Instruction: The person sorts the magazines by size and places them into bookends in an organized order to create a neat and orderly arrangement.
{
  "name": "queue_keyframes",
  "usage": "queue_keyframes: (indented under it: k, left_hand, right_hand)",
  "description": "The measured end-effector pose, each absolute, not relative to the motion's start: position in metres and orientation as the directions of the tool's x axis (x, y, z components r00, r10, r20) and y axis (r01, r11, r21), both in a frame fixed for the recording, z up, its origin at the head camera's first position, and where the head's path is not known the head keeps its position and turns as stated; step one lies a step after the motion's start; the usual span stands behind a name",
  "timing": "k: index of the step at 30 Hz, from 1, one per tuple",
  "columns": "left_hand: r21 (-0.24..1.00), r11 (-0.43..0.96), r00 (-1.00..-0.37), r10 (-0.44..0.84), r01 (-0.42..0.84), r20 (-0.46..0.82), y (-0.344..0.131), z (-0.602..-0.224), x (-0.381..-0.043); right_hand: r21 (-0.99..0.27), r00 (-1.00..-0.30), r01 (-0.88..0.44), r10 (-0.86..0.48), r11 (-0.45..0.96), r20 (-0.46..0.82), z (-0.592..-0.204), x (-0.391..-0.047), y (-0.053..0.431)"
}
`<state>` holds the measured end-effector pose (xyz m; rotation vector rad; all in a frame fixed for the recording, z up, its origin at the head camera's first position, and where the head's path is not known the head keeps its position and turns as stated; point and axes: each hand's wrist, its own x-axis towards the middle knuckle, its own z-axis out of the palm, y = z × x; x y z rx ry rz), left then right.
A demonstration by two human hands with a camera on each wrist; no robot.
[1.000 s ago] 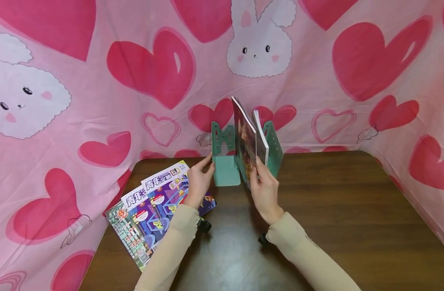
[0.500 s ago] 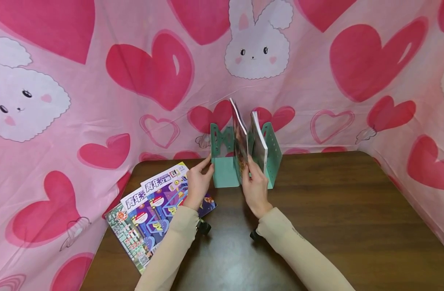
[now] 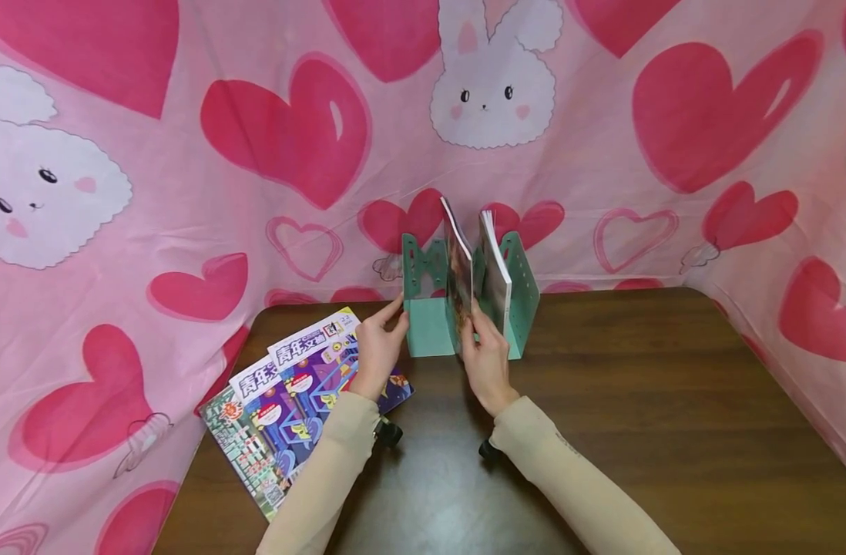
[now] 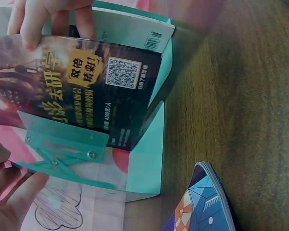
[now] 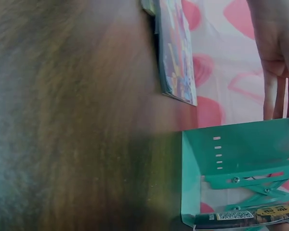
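A green metal bookend stand [image 3: 430, 327] with a crossed expanding frame stands at the table's back. My left hand [image 3: 377, 351] pinches its left side panel between thumb and fingers. In the middle of the stand, my right hand [image 3: 490, 362] holds a dark-covered magazine [image 3: 459, 281] upright by its near edge. In the left wrist view this magazine's cover [image 4: 86, 91] shows yellow lettering and a QR code. A second magazine [image 3: 495, 281] leans at the right, near the stand's right panel [image 3: 525, 285], with a gap between the two magazines.
Several overlapping magazines [image 3: 291, 385] lie flat on the left of the brown wooden table [image 3: 638, 424], partly under the left forearm. A pink cloth [image 3: 409, 154] with hearts and rabbits hangs behind and beside the table.
My right hand has shifted left with the dark magazine, away from the other magazine, and the magazine's top sits slightly lower. The left hand stays on the stand's left panel.
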<state>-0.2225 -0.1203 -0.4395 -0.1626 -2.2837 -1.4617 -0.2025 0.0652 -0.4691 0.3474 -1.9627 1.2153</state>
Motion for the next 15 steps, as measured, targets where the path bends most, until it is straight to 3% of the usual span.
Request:
queue_keyframes:
  k: [15]
  left_hand:
    - [0.854, 0.429, -0.916, -0.128, 0.295, 0.381, -0.1210, -0.4390, -0.2209]
  right_hand:
    - [-0.649, -0.704, -0.563, 0.114, 0.512, 0.701, -0.4775, -0.1954, 0.0658]
